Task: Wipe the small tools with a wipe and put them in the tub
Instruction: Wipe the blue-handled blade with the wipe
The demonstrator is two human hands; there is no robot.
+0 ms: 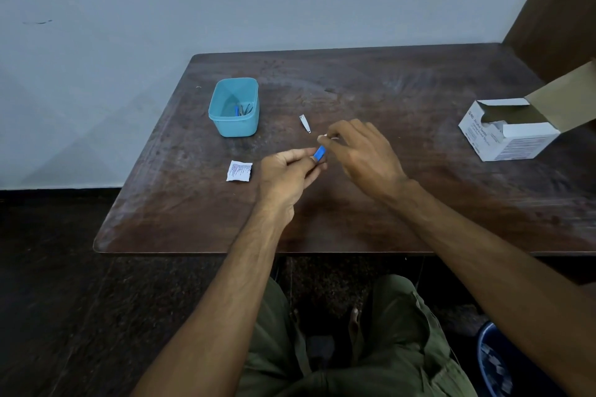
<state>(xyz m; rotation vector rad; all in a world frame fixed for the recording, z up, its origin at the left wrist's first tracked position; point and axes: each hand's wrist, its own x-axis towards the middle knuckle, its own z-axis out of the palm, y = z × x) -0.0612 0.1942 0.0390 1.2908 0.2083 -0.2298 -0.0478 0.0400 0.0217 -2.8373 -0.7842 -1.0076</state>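
Wiping the small blue tool [320, 152] well probably means turning it between the fingers so the wipe [323, 137] reaches every face, then swapping the grip to clean the end now covered — judged only from how it is held. The tool sits above the middle of the table [387, 209], its upper end showing, the rest hidden in the left hand [292, 171].

That hand's fingers are curled round the tool and pinch it. The right hand [361, 151], just beside it, pinches a small white scrap at its fingertips, which I take to be the wipe; whether it touches the tool at this instant I cannot tell.

A silver tool [304, 123], seemingly a nail clipper, lies on the table a little beyond the hands — apparently not yet wiped. Further left stands the turquoise tub [233, 129], with a few thin tools [242, 109] already inside. A white printed sachet [239, 171] lies flat near the left hand, and an opened white carton [512, 135] sits at the far right with its flap raised.
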